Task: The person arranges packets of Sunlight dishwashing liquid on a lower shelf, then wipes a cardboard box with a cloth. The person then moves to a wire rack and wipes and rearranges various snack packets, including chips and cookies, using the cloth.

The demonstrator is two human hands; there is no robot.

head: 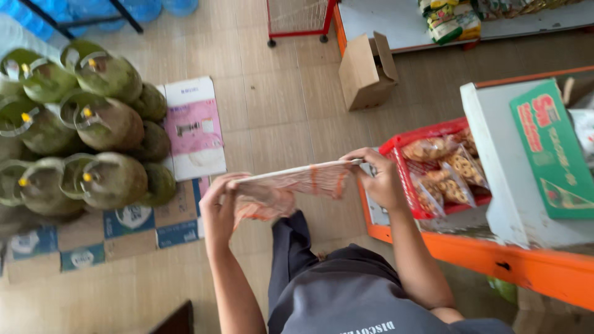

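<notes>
Left hand point(218, 207), right hand point(380, 179) each pinching packet strip point(297, 179) ends; red basket point(405, 179) touching right.

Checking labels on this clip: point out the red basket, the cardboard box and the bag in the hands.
Red basket point(405, 179), head view, left wall.
Cardboard box point(362, 77), head view, front side.
Bag point(309, 180), head view, stretched middle.

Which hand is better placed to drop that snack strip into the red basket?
Right, probably. The right hand grips the end of the snack strip beside the red basket rim. The left hand holds the other end, farther off, out over the floor.
</notes>
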